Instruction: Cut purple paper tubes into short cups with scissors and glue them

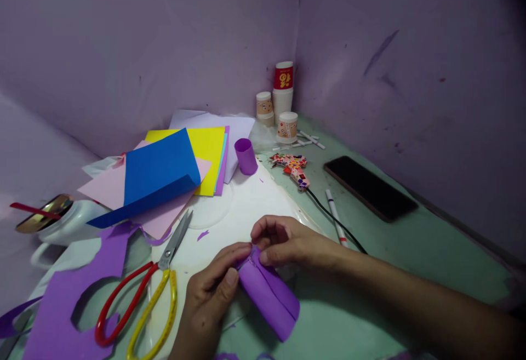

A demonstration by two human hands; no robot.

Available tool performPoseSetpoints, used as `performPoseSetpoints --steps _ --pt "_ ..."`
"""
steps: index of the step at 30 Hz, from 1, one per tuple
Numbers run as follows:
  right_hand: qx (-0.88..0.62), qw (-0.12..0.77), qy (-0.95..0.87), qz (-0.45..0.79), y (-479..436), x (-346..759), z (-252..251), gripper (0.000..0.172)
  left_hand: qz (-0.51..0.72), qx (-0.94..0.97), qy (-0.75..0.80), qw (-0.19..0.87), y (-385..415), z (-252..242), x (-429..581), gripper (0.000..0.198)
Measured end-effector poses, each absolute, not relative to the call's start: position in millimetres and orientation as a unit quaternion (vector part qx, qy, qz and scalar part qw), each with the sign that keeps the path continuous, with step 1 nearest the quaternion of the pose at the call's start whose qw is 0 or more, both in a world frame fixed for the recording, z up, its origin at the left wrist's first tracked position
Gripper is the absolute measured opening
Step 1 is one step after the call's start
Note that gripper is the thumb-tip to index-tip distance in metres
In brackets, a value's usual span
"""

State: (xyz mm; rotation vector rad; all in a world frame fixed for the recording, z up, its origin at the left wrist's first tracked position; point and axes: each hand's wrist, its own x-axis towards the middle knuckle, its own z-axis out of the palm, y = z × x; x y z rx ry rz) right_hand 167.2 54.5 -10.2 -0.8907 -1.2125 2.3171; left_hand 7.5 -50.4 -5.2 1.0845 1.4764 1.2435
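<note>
– Where is the rolled purple paper [265, 297] held?
– At the frame's lower centre; its upper end is pinched by the left hand [214, 283] and the right hand [287, 242].
– And the scissors [166, 256]?
– Seen at lower left.

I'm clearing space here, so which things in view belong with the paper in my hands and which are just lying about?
Likely part of the job:
purple paper roll between left hand and right hand
scissors
cut purple sheet
separate purple tube
perhaps the corded floral tool

Probably just lying about:
phone
white mug
paper cups
pen-like white stick
</note>
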Motion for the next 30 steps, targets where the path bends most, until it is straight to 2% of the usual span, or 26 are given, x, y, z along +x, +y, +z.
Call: performPoseSetpoints --steps 6,10,13,19,22,24,27,30 --pt "-0.317 0.231 -0.462 0.796 53.8 165.7 -7.4 0.032 0.518 0.431 0.615 0.409 -50.7 -3.4 7.6 0.028" --pt "-0.372 0.336 -0.549 0.669 56.3 170.1 -0.1 0.02 0.52 0.418 0.649 0.367 -49.5 -1.6 6.2 0.029" --pt "-0.386 0.415 -0.593 0.573 61.2 175.3 3.2 0.012 0.52 0.399 0.654 0.377 -49.0 -2.1 4.4 0.029" --pt "-0.426 0.491 -0.597 0.47 83.0 188.5 3.4 0.005 0.528 0.382 0.658 0.378 -49.2 -4.4 0.8 0.031" --pt "-0.48 0.54 -0.571 0.39 104.0 204.1 3.5 0.006 0.585 0.326 0.639 0.379 -48.5 -6.3 -4.5 0.033" --pt "-0.536 0.527 -0.57 0.333 120.2 218.5 3.0 0.01 0.631 0.265 0.615 0.392 -47.6 -8.7 -9.2 0.035" --pt "-0.628 0.44 -0.596 0.237 142.1 237.7 -0.7 0.019 0.655 0.222 0.603 0.398 -46.6 -13.0 -15.2 0.037" --pt "-0.655 0.356 -0.627 0.226 158.4 242.0 -8.6 0.024 0.657 0.223 0.599 0.401 -46.3 -16.1 -17.0 0.038"
